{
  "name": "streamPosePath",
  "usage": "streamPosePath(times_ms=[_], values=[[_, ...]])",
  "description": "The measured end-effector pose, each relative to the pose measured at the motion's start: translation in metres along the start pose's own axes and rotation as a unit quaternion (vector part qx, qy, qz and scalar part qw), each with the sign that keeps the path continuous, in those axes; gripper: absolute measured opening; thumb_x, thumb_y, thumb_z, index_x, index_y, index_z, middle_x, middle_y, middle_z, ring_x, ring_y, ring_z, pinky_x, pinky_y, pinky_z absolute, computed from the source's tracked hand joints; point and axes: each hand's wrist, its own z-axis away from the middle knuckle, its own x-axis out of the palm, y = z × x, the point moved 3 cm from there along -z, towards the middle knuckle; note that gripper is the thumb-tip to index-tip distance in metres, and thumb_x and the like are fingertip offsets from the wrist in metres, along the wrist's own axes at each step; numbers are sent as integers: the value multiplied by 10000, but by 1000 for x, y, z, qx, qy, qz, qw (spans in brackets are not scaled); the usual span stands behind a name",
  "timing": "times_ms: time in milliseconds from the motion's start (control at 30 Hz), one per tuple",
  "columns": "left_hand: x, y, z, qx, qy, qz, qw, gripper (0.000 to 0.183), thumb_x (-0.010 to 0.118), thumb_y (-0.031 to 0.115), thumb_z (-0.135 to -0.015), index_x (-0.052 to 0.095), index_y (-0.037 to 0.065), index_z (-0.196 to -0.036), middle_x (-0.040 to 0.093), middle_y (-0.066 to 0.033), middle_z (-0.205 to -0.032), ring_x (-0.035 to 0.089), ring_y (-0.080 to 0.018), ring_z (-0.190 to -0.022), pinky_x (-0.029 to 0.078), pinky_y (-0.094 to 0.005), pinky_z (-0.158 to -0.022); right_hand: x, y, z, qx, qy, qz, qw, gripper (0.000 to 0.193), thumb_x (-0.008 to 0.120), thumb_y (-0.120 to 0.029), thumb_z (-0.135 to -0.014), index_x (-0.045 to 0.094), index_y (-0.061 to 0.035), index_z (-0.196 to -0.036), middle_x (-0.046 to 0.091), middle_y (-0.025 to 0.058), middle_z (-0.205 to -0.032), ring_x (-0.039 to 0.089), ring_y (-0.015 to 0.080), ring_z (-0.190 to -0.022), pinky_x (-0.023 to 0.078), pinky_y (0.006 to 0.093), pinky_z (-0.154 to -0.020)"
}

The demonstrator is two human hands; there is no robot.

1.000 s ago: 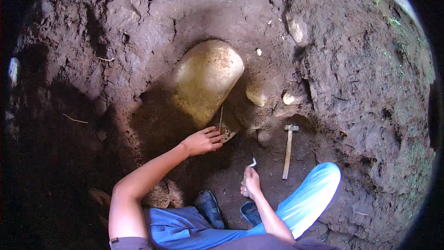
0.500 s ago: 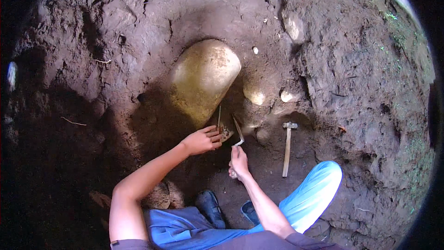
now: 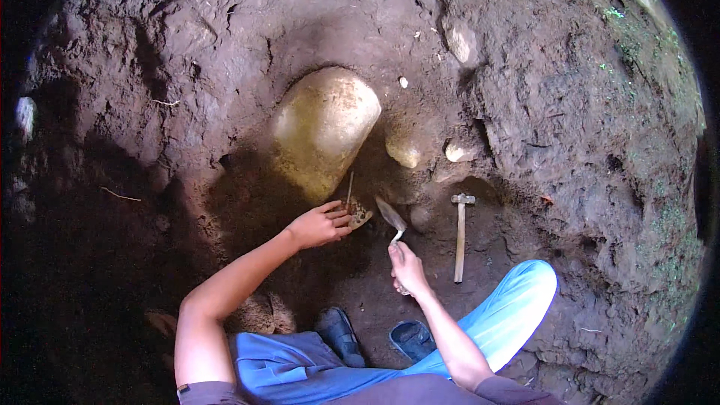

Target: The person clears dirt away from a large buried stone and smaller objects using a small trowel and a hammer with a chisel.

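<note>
Small steel trowel [image 3: 391, 217] with a pointed grey blade — right hand [image 3: 407, 268] fingers closed round its handle — points up-left toward the large pale boulder [image 3: 324, 129].

Dirt pit floor [image 3: 525, 142]; big boulder [image 3: 322, 127]; hammer [image 3: 460, 236]; smaller stones [image 3: 403, 151].

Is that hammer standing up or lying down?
Lying down. The hammer rests flat on the soil, head away from the person, handle pointing back toward the blue trouser leg. No hand touches it.
</note>
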Motion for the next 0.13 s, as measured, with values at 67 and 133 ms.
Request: streamPosePath(times_ms=[67, 133], values=[[-1, 0, 4, 1, -16, -28, 999, 375, 624, 289, -931, 612, 145, -1278, 614, -85, -1382, 561, -233, -1314, 317, -480, -1209, 23, 6, -12, 20, 14, -2, 1000, 536, 493, -459, -1049, 483, -84, -1432, 583, 77, -618, 567, 175, -398, 457, 326, -356], [1, 2, 0, 1, -39, -18, 999, 394, 624, 261, -923, 598, 155, -1302, 552, -86, -1457, 539, -236, -1341, 287, -479, -1223, 31, 31, -31, -29, 62, 48, 996, 563, 480, -471, -1049, 461, -84, -1458, 623, 113, -642, 591, 207, -410, 469, 333, -362]])
